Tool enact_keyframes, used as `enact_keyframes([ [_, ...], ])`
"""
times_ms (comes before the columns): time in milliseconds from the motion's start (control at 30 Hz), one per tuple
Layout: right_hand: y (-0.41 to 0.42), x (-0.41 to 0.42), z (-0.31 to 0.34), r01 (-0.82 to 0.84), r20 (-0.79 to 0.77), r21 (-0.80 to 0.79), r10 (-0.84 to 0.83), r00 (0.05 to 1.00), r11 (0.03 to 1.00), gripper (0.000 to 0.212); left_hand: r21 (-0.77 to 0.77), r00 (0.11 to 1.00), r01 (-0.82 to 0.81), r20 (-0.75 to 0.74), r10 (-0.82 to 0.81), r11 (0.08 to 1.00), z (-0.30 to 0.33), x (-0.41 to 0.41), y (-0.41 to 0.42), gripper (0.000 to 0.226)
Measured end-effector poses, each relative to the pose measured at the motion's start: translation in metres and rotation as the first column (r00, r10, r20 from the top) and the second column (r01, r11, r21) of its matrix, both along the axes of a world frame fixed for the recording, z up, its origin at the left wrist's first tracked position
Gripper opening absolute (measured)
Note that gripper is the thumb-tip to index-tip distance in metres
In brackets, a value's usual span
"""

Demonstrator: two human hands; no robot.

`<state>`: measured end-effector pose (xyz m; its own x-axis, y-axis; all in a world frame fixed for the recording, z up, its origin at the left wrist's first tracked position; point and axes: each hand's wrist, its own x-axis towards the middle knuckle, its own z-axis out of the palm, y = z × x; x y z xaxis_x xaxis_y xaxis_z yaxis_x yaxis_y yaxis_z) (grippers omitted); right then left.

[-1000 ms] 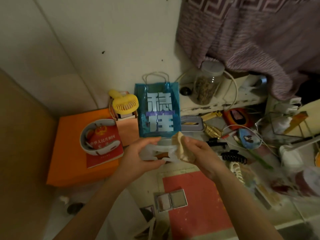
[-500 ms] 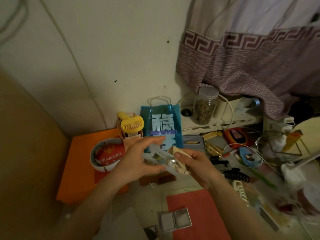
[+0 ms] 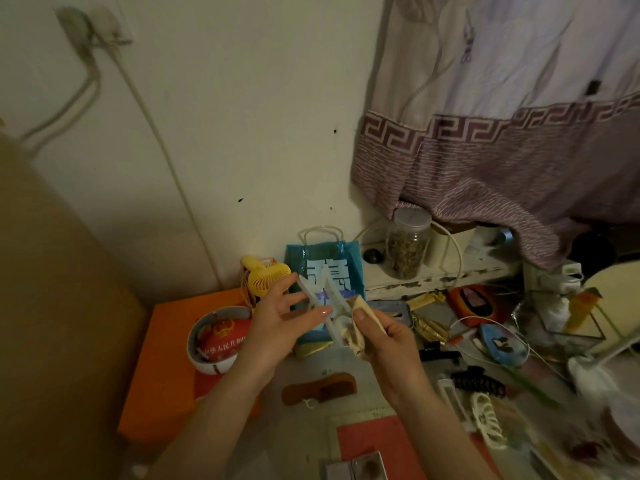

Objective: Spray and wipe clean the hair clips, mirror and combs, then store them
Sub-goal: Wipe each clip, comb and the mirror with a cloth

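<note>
Left hand (image 3: 277,327) pinches translucent clip (image 3: 320,299) between thumb and fingers, held up in front of blue bag (image 3: 346,268); clip arms spread in V, pale and hard to trace against bag print. Right hand (image 3: 384,344) grips beige cloth (image 3: 356,327), pressed to clip's lower end. Below bag: wooden comb (image 3: 320,388) flat on table. Right of comb: black claw clip (image 3: 479,382), white claw clip (image 3: 486,419). Folding mirror (image 3: 356,469) cut off at frame bottom.
</note>
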<state>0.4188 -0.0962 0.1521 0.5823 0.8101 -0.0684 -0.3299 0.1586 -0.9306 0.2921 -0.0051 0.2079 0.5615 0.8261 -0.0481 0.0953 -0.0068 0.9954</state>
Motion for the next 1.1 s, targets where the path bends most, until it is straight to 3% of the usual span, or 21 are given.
enact_keyframes([
  [167, -0.004, -0.001, 0.005, -0.072, 0.042, 0.008, 0.071, 0.997, 0.997, 0.016, -0.019, 1.0, -0.009, 0.001, 0.009, 1.0, 0.005, -0.002, 0.0, 0.072],
  [367, -0.004, 0.0, 0.012, -0.107, 0.112, -0.019, 0.108, 0.988, 0.994, 0.036, 0.002, 0.996, 0.063, -0.067, -0.062, 0.998, 0.01, -0.008, 0.005, 0.074],
  [633, 0.005, 0.004, 0.029, -0.048, 0.189, 0.013, 0.045, 0.981, 0.999, 0.038, 0.014, 0.977, 0.182, -0.116, -0.179, 0.983, 0.019, -0.008, -0.003, 0.072],
  [867, 0.004, 0.011, 0.044, -0.13, 0.233, 0.016, 0.123, 0.965, 0.991, 0.041, 0.073, 0.993, 0.1, -0.068, -0.095, 0.992, 0.026, -0.007, -0.004, 0.083],
  [1000, 0.0, 0.012, 0.048, -0.174, 0.246, -0.002, 0.169, 0.954, 0.985, 0.049, 0.127, 0.998, 0.052, -0.029, -0.049, 0.991, 0.035, -0.007, 0.003, 0.059],
  [1100, -0.002, 0.013, 0.052, -0.207, 0.262, -0.008, 0.202, 0.944, 0.978, 0.06, 0.128, 1.0, 0.018, 0.005, -0.019, 0.992, 0.046, -0.007, 0.009, 0.06],
])
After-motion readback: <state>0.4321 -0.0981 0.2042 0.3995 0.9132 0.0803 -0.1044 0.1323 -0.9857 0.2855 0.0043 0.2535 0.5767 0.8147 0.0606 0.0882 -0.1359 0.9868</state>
